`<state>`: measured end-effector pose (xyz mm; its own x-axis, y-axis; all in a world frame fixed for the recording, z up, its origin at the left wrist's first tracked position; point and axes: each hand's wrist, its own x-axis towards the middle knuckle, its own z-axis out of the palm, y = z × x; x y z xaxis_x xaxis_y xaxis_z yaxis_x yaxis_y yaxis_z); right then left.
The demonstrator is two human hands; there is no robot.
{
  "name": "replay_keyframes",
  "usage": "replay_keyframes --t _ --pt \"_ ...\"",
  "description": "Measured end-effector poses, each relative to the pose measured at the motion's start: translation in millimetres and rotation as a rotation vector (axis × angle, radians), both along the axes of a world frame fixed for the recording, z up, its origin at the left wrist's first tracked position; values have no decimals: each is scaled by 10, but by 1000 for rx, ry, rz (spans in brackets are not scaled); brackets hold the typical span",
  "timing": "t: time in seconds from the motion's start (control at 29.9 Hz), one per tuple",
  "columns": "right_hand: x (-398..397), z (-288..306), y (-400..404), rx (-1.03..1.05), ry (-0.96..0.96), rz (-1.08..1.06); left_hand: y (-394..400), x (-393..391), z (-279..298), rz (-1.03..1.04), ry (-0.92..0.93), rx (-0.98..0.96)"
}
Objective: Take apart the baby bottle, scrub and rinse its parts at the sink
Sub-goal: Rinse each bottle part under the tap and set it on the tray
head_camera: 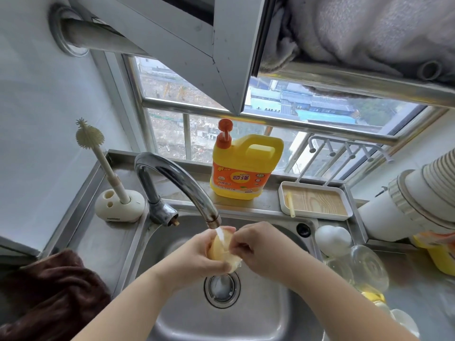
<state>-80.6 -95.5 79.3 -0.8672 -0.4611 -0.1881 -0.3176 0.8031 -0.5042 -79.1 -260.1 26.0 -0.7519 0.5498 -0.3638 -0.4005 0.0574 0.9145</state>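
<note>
We hold the pale yellow, rounded bottle part [222, 252] under the curved chrome tap [177, 183], over the steel sink [258, 313]; our left hand [197, 257] cups it, our right hand [258, 247] pinches its rim.

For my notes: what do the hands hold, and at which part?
Both hands hold a yellowish bottle part under the tap: left hand cups its side, right hand pinches its edge.

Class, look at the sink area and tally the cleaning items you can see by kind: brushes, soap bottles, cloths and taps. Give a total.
Brushes: 1, the bottle brush in its stand
Soap bottles: 1, the yellow soap bottle
Cloths: 1, the brown cloth
Taps: 1, the tap, running
Total: 4
</note>
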Motion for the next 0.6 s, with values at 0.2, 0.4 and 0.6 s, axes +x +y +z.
replay_keyframes --t 0.2,0.4,0.6 --pt "44 -44 -5 -31 36 6 32 -7 -3 26 26 -16" --pt "7 -50 -8 -34 30 -36 71 8 -5 -3 78 -49" --pt "21 -56 61 -42 48 -105 100 -4 -1 -43 107 -76"
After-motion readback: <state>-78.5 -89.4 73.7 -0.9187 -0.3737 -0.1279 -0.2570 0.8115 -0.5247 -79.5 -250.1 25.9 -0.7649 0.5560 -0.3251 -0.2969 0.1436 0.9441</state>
